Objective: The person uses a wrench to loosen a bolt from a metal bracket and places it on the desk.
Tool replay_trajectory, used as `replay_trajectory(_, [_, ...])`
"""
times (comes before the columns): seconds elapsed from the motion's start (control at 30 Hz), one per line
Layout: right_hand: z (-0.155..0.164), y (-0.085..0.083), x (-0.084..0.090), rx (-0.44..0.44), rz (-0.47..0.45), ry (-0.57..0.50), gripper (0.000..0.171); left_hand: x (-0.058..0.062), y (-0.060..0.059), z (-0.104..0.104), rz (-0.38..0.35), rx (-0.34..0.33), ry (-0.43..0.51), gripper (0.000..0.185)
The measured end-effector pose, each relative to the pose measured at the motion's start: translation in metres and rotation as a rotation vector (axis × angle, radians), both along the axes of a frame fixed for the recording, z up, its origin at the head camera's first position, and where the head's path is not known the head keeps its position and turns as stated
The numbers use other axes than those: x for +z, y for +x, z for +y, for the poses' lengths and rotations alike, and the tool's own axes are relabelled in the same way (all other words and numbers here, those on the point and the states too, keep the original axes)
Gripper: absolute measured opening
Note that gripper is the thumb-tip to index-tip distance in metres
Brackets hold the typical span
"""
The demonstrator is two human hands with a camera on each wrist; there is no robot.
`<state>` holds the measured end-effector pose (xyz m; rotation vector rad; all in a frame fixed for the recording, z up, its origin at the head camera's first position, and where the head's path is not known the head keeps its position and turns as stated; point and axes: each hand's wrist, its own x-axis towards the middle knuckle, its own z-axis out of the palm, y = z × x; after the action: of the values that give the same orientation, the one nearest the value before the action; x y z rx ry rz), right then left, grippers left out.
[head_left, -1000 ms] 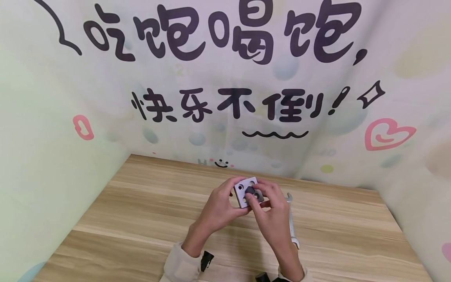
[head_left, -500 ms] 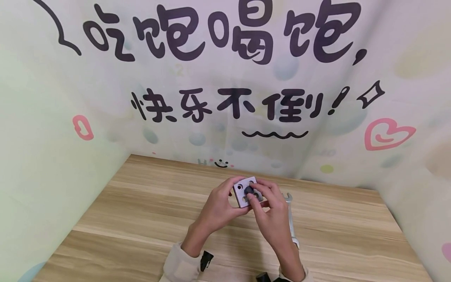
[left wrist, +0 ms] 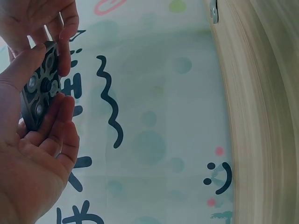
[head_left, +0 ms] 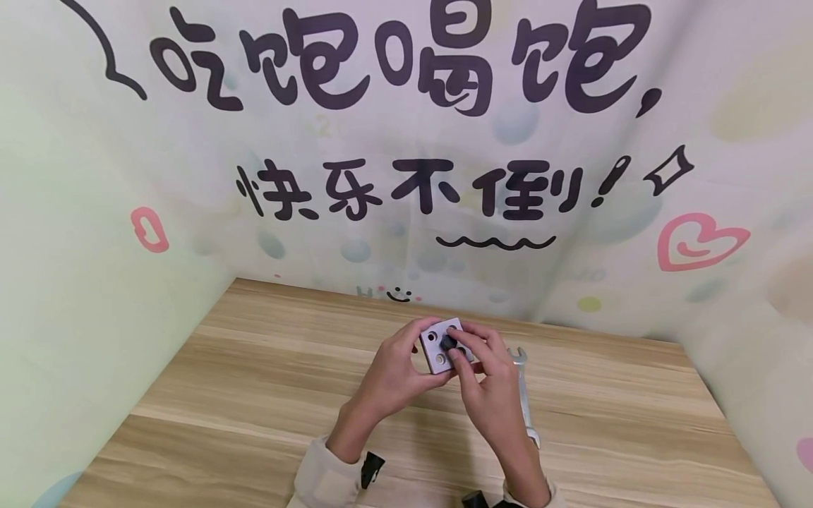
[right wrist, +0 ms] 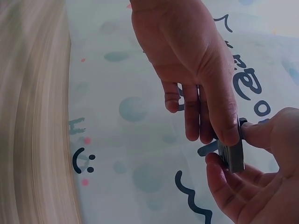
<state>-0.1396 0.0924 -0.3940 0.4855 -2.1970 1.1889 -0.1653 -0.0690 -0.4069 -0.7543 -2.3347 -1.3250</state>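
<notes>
My left hand (head_left: 395, 367) grips a square grey metal plate (head_left: 431, 351) by its left and lower edges, above the table. The plate has a round hole near each corner and faces up, tilted. At its middle sits a black bolt (head_left: 448, 342) with a thick head, which the thumb and index finger of my right hand (head_left: 494, 388) pinch. My right fingers hide the plate's right part. In the left wrist view, the plate's grooved underside (left wrist: 43, 88) shows a dark round end at its centre. From the right wrist view, the plate (right wrist: 235, 156) appears edge-on between both hands.
An open-ended wrench (head_left: 524, 402) lies on the wooden table (head_left: 273, 353), right of my right hand and partly hidden by it. Behind the table hangs a pale printed cloth wall (head_left: 356, 141). Black wrist gear (head_left: 372, 470) shows at my left sleeve.
My right thumb and index finger have shifted slightly around the bolt, and the plate's lower left hole now shows more. The plate and left hand have barely moved.
</notes>
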Motion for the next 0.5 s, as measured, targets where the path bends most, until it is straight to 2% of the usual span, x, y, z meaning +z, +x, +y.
replay_trajectory(0.33, [-0.0007, 0.0014, 0.0012, 0.005, -0.040, -0.025, 0.032, 0.0006, 0.0012, -0.0007, -0.003, -0.011, 0.009, 0.067])
replay_trajectory(0.5, [-0.0011, 0.0006, 0.0003, -0.003, -0.020, -0.049, 0.028, 0.0000, 0.0010, -0.0004, -0.009, -0.028, 0.016, 0.067])
